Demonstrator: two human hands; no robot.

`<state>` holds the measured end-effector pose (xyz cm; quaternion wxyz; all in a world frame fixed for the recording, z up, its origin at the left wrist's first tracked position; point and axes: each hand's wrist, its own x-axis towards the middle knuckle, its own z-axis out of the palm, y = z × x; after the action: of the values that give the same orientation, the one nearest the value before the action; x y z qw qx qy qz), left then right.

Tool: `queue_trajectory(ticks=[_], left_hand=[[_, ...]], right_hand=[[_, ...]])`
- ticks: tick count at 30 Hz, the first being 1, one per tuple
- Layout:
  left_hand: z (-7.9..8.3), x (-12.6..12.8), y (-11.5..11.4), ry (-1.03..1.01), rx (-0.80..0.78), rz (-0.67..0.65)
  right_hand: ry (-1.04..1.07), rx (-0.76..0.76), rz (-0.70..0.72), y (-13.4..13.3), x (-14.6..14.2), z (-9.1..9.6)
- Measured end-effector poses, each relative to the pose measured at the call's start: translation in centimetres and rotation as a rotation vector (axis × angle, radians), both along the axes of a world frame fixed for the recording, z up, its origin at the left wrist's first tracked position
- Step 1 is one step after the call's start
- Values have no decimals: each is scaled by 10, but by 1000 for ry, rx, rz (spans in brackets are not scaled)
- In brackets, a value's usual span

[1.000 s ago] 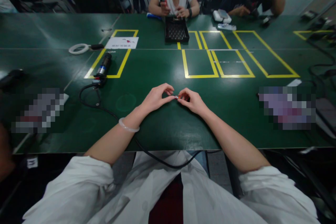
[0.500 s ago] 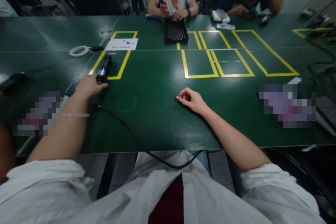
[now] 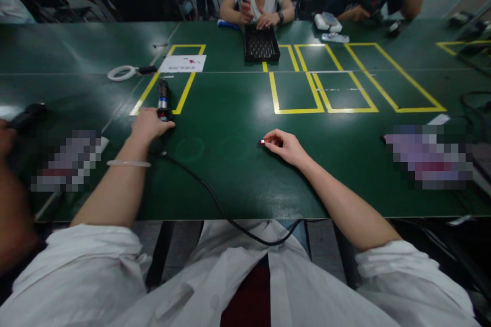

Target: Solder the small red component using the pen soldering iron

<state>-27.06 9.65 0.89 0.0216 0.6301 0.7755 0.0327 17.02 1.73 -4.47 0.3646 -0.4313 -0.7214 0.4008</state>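
Note:
My left hand (image 3: 148, 125) grips the near end of a black cylindrical corded tool (image 3: 163, 98) with a blue band. The tool points away from me over the near edge of the left yellow taped box, and a black cord (image 3: 207, 186) runs from by that hand down over the table edge. Right of centre, my right hand (image 3: 284, 146) is low over the green table (image 3: 215, 168), thumb and fingers pinched on a small red-and-white piece (image 3: 262, 142). Something orange shows between those fingers, too small to make out.
Yellow tape boxes (image 3: 299, 111) mark the table. A white sheet (image 3: 183, 63) and a coiled white cable (image 3: 121, 73) lie at the left. Across the table, a person in white holds a red-tipped tool by a black tray (image 3: 262, 44). Blurred-out flat objects lie at both sides.
My left hand and the black tool have moved right, and the tool now points more straight ahead. The right hand keeps its pinch nearly in place. The view has shifted slightly.

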Motion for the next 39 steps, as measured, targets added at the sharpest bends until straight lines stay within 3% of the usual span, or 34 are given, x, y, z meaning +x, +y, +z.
queue_trajectory(ticks=[4,8,14,19,24,32,39], left_hand=[[-1,55,-16,76,41,-18],[-5,114,-39,84,141,-196],[-5,202,-75,74,149,-443],[-4,248,-93,53,133,-617],[-7,264,-101,1,141,-683],[-17,259,-101,-51,151,-680],[-21,259,-101,-60,173,-687]], right_hand=[[3,28,-4,0,0,2],[10,54,-17,1,0,0],[68,40,-52,1,0,-1],[0,127,-124,1,4,3],[-67,168,-118,2,7,1],[-148,253,14,3,13,3],[-115,238,-29,4,18,6]])
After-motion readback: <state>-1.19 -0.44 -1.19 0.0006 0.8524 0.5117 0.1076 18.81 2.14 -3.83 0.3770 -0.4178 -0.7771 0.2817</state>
